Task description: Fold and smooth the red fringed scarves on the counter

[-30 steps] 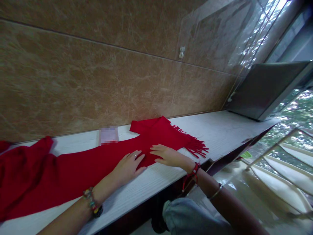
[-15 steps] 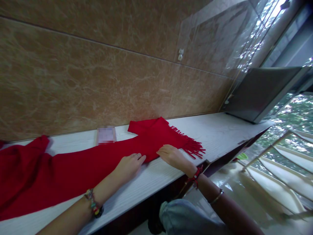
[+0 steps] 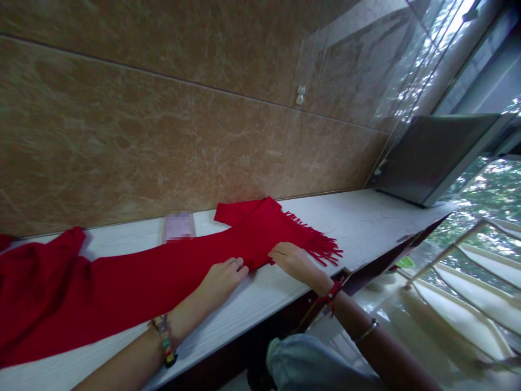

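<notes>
A red scarf (image 3: 163,277) lies lengthwise along the white tabletop, bunched at the far left, with a fringe at its right end. Part of it is doubled over near the wall. My left hand (image 3: 226,277), wearing a ring, has its fingers curled on the scarf's near edge, left of the fringed end. To its right, my right hand (image 3: 293,260) pinches the same near edge close to the fringe. A short stretch of edge shows between the two hands. The fingertips are partly hidden against the cloth.
Behind the scarf a small flat card-like item (image 3: 179,227), blurred out, lies by the brown tiled wall (image 3: 183,136). A dark grey box-like appliance (image 3: 437,155) stands at the right end of the white tabletop (image 3: 350,217). A pale slatted rack (image 3: 476,293) is on the right.
My right hand has shifted slightly right along the scarf's edge, and my left hand slightly right too. The view has moved a little; the scarf lies nearly the same.
</notes>
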`<state>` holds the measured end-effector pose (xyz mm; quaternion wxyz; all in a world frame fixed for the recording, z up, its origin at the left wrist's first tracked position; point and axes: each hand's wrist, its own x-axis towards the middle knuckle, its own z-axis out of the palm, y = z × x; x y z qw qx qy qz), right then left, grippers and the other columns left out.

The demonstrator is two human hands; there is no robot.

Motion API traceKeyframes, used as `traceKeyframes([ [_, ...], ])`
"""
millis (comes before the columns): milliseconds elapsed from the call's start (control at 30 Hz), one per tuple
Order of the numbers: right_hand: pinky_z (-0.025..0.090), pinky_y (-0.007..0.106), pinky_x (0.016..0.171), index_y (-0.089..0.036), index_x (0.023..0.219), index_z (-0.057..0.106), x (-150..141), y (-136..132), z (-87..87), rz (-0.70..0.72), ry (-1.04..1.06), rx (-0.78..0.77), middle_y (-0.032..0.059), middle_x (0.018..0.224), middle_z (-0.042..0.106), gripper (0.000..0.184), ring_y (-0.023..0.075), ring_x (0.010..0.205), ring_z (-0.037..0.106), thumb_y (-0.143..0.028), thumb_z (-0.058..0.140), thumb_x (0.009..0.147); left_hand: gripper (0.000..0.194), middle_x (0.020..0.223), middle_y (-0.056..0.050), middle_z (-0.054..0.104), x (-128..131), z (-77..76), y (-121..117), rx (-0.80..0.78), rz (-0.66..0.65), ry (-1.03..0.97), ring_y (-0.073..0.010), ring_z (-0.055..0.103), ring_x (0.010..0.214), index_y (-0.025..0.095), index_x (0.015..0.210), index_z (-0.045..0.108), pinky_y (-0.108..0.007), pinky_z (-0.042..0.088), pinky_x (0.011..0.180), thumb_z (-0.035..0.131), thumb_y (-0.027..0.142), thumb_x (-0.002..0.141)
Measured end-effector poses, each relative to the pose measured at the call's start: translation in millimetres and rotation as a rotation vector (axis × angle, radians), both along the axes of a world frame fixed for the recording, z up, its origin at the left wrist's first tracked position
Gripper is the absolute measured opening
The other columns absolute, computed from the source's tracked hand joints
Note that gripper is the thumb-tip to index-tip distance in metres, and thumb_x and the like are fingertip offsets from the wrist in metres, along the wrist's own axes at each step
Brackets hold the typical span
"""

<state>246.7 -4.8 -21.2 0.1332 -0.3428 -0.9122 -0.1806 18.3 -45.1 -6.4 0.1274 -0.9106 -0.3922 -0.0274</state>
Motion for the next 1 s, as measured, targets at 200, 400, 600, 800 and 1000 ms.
traceKeyframes([
  [200,0.039,0.026,0.065,-0.015,0.084,0.061,14.7,3.2,-6.8,-0.053,0.040,0.047,0.0045,0.077,0.060,0.014,0.0157,0.072,0.051,-0.012,0.048,0.082,0.022,0.097,-0.008,0.056,-1.2,-6.4,3.2,-0.023,0.001,-0.092,-0.0194,0.053,0.092,0.017,0.095,0.056,-0.031,0.047,0.074,0.039,0.009,0.083],
  [400,0.042,0.026,0.066,-0.014,0.079,0.061,14.8,2.8,-7.3,-0.076,0.044,-0.017,0.0053,0.077,0.061,0.015,0.0154,0.072,0.052,-0.011,0.047,0.082,0.026,0.098,-0.008,0.054,-1.6,-2.4,3.2,-0.100,0.018,-0.098,-0.0199,0.050,0.092,0.018,0.098,0.057,-0.030,0.046,0.073,0.039,0.009,0.082],
  [600,0.045,0.028,0.081,-0.016,0.092,0.062,18.4,-1.4,12.4,0.009,0.212,-0.267,0.0051,0.093,0.064,0.017,0.0158,0.089,0.055,-0.020,0.049,0.082,0.033,0.097,-0.004,0.054,-11.2,-1.3,4.1,-0.293,-0.070,-0.309,-0.0141,0.051,0.088,0.021,0.105,0.058,-0.026,0.041,0.081,0.043,0.011,0.078],
  [800,0.034,0.038,0.097,-0.016,0.114,0.053,-12.8,11.9,17.2,-0.080,0.356,-0.157,0.0097,0.119,0.053,0.032,0.0192,0.115,0.041,-0.029,0.042,0.086,0.036,0.124,-0.007,0.046,-8.3,-4.4,2.7,-0.189,-0.011,-0.369,-0.0189,0.039,0.115,0.025,0.120,0.048,-0.038,0.028,0.097,0.033,0.032,0.087],
  [1000,0.027,0.054,0.096,-0.019,0.132,0.031,-26.9,31.9,-7.2,-0.223,0.124,-0.222,0.0112,0.138,0.029,0.050,0.0281,0.127,0.023,-0.041,0.035,0.087,0.048,0.140,-0.011,0.027,-10.7,-15.9,5.9,-0.239,0.352,-0.199,-0.0267,0.021,0.128,0.021,0.131,0.033,-0.048,0.020,0.100,0.029,0.040,0.087],
])
